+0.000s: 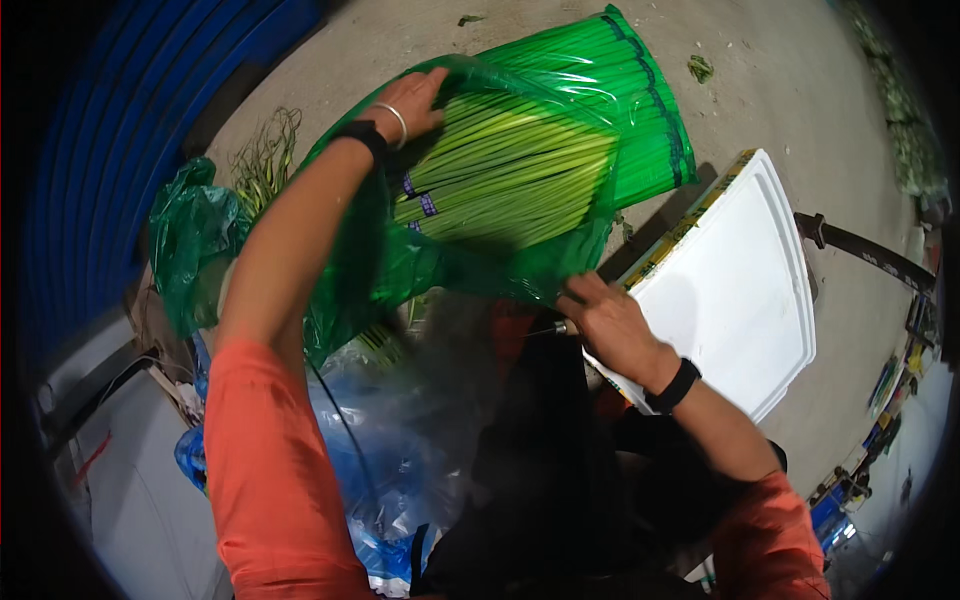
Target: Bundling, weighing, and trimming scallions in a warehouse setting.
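Before me lies a green plastic bag (480, 274) with its mouth spread, around long green stems, apparently garlic scapes (525, 172). Purple bands (427, 204) bind the stems in bundles. At the bag's upper left edge is my left hand (411, 103), touching the film, its thumb and fingers apart; whether they pinch it is unclear. My right hand (611, 319) grips the bag's near right edge. Against that palm sits a wooden-handled tool (564, 328) with a thin metal shaft, perhaps an awl. Beyond the open bag, another green bag of stems (637, 112) lies flat.
A white foam box lid (720, 307) with a taped edge leans at my right, beside a dark strap (862, 247). Crumpled green plastic (196, 240) and loose stems (270, 161) are on the left. Clear plastic (390, 435) lies near my legs. Blue corrugated metal (135, 127) bounds the left.
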Available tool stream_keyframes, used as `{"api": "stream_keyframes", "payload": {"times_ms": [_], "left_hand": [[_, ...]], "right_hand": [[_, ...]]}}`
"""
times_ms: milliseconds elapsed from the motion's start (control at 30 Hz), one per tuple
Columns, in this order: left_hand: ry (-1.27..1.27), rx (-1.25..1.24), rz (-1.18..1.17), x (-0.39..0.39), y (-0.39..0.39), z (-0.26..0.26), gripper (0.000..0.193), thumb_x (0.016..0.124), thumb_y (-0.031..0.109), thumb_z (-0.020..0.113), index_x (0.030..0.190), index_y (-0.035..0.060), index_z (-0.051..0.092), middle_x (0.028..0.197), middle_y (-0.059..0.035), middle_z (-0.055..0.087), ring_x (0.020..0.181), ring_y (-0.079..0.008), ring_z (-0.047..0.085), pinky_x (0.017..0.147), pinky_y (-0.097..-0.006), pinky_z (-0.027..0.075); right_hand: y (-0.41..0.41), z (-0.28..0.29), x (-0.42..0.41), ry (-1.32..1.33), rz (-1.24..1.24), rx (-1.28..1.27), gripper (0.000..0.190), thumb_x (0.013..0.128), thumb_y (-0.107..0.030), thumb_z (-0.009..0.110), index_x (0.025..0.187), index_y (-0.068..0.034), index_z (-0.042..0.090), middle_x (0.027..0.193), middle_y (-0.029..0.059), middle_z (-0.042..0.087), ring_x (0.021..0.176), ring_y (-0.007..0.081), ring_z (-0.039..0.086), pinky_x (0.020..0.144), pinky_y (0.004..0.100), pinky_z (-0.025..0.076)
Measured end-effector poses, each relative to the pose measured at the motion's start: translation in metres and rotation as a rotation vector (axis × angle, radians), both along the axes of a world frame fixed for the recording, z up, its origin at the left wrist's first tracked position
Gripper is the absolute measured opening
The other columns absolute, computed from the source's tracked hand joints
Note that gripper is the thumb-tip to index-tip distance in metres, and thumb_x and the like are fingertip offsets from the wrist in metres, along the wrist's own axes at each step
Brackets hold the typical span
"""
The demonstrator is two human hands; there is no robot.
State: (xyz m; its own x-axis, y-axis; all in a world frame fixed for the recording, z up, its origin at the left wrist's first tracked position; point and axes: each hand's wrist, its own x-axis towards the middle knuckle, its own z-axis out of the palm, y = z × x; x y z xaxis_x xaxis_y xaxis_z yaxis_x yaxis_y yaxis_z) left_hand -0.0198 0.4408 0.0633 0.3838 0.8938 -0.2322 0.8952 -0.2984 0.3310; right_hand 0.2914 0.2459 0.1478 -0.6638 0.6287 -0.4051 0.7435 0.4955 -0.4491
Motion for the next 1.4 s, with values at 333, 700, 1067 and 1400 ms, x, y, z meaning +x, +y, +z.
{"api": "stream_keyframes", "payload": {"times_ms": [333, 700, 1067, 1400], "left_hand": [[-0.045, 0.155, -0.090, 0.093, 0.021, 0.026, 0.081, 0.072, 0.016, 0.073, 0.140, 0.0319, 0.031, 0.150, -0.0068, 0.020, 0.141, -0.0338, 0.011, 0.098, -0.0713, 0.024], [0.277, 0.292, -0.240, 0.122, 0.051, -0.003, 0.014, 0.085, 0.011, 0.051, 0.089, 0.0122, 0.064, 0.077, -0.0124, 0.066, 0.079, -0.0310, 0.066, 0.074, -0.0483, 0.051], [0.352, 0.405, -0.124, 0.042, 0.137, 0.029, 0.025, 0.091, 0.031, 0.046, 0.100, 0.0104, 0.058, 0.085, -0.0193, 0.063, 0.082, -0.0386, 0.061, 0.071, -0.0485, 0.048], [0.330, 0.340, 0.067, 0.048, 0.143, 0.014, 0.027, 0.091, 0.034, 0.048, 0.108, 0.0164, 0.060, 0.098, -0.0160, 0.065, 0.093, -0.0369, 0.060, 0.077, -0.0475, 0.048]], "right_hand": [[0.140, -0.042, 0.029, -0.189, 0.411, 0.324, 0.030, 0.078, -0.019, 0.062, 0.107, -0.015, 0.062, 0.117, 0.0039, 0.055, 0.119, 0.0235, 0.046, 0.108, 0.0431, 0.028], [0.164, -0.038, 0.055, -0.068, 0.333, 0.204, 0.004, 0.079, -0.011, 0.056, 0.082, -0.008, 0.057, 0.078, 0.0094, 0.059, 0.086, 0.0282, 0.059, 0.079, 0.0420, 0.044], [0.095, 0.003, 0.096, -0.092, 0.280, 0.238, 0.007, 0.075, -0.011, 0.057, 0.079, -0.005, 0.058, 0.062, 0.0101, 0.058, 0.066, 0.0250, 0.063, 0.055, 0.0349, 0.050], [0.079, -0.002, 0.108, -0.049, 0.179, 0.249, 0.006, 0.074, -0.009, 0.057, 0.079, -0.005, 0.058, 0.068, 0.0072, 0.058, 0.074, 0.0218, 0.061, 0.062, 0.0304, 0.051]]}}
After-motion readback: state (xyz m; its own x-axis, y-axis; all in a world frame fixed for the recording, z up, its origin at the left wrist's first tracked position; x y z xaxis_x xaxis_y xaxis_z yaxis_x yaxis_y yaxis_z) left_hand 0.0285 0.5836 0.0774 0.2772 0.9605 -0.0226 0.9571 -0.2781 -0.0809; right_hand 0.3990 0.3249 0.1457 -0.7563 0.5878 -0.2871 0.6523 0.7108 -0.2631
